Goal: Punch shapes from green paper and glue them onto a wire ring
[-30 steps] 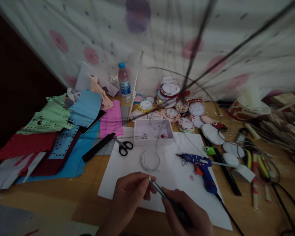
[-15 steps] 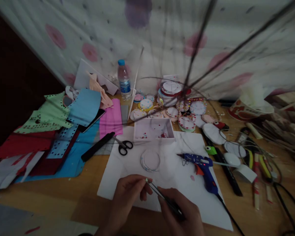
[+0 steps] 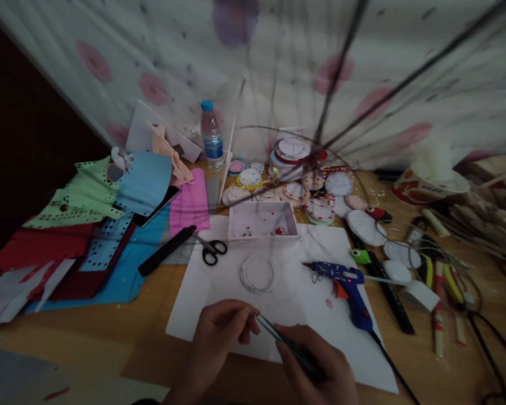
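Observation:
My right hand [image 3: 322, 357] grips a pair of tweezers [image 3: 276, 332], whose tips reach the fingertips of my left hand. My left hand [image 3: 221, 332] is closed in a pinch, and whatever lies between its thumb and finger is too small to make out. Just beyond both hands, a thin pale ring with coloured specks [image 3: 245, 279] lies on the white paper [image 3: 219, 287]. Behind it stands a shallow white box [image 3: 263, 241] with a few small red bits inside. A blue glue gun [image 3: 341, 274] rests on the paper to the right, its nozzle pointing left.
Black-handled scissors [image 3: 211, 256] lie left of the ring. Coloured sheets [image 3: 145, 180] pile up at the left, and a water bottle [image 3: 212, 138] stands behind. Several decorated paper discs [image 3: 293, 191] are stacked at the back. Pliers [image 3: 453, 287] and wooden sticks [image 3: 484, 225] fill the right side.
The tweezers' tips have drawn slightly right, and my right hand has shifted a little right and down. The pale greenish bit at the tips no longer shows. My left hand keeps its pinch.

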Action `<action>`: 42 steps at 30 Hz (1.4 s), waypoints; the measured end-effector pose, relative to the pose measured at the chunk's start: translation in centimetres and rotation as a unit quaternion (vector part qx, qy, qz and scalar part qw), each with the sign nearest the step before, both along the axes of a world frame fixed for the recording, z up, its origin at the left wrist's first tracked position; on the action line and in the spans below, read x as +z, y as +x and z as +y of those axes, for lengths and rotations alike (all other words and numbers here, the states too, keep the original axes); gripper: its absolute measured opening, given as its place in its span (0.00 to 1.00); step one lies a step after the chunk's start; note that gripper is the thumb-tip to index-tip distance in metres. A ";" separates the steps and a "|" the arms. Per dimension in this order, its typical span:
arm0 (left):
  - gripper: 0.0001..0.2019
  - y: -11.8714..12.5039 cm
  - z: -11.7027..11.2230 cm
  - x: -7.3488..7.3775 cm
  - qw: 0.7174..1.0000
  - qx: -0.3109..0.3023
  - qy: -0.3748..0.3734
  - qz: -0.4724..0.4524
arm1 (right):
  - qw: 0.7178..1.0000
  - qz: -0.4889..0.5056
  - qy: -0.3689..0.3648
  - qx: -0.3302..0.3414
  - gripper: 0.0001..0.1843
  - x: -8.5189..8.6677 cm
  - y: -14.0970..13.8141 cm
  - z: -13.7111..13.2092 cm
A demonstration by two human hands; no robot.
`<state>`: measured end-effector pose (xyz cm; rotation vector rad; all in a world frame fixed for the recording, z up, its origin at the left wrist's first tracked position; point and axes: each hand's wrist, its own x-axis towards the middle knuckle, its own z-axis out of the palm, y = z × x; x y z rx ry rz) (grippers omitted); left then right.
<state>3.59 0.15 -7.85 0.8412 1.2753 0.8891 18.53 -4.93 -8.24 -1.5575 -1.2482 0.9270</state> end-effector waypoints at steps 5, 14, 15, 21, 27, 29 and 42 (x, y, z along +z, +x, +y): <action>0.11 0.3 0.1 0.3 1.000 -0.018 0.018 0.011 | 1.000 0.005 -0.002 0.014 0.09 0.1 0.2 0.1; 0.10 0.2 0.6 0.0 0.999 -0.027 0.033 0.004 | 1.000 0.014 -0.019 0.020 0.10 0.0 0.2 0.9; 0.10 0.2 0.6 -0.1 0.999 -0.029 0.036 0.003 | 1.000 0.012 -0.019 0.019 0.10 0.0 0.3 1.0; 0.10 0.3 0.7 -0.3 0.999 -0.037 0.034 -0.001 | 0.999 0.002 -0.028 0.022 0.12 -0.1 0.5 1.1; 0.10 0.2 0.8 -0.1 0.999 -0.041 0.033 0.001 | 0.999 0.017 -0.041 0.026 0.12 0.1 0.5 1.3; 0.10 0.2 0.8 0.0 0.998 -0.042 0.036 0.005 | 0.998 0.024 -0.057 0.023 0.12 0.2 0.4 1.3; 0.11 -0.1 0.4 -0.6 0.990 -0.079 0.105 0.058 | 0.985 0.138 -0.108 0.007 0.14 -0.5 1.0 1.5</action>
